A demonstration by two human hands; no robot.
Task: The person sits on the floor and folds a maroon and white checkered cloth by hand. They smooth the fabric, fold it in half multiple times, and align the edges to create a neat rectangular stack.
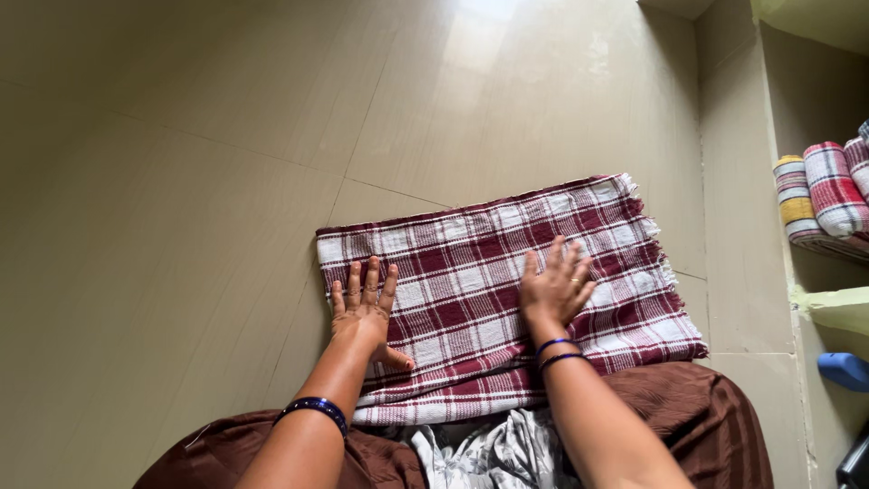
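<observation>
We see the folded maroon-and-white checked cloth [507, 290] flat on the tiled floor [181, 181], with both hands spread on top. The left hand [364, 308] presses its nine o'clock edge, fingers open, gripping nothing; the right hand [554, 288] lies flat just past centre toward three o'clock, likewise holding nothing. The cloth's six o'clock edge overlaps the brown garment [688, 407]. Rolled cloths [819, 195] at three o'clock are cut off.

towel [507, 272]: maroon and white plaid, white fringe | floor [181, 181]: plain beige tiles | bangles [317, 407]: dark blue | skirt [697, 407]: brown | rolled towels on the shelf [828, 195]: red-white checks, 1 with a yellow stripe
</observation>
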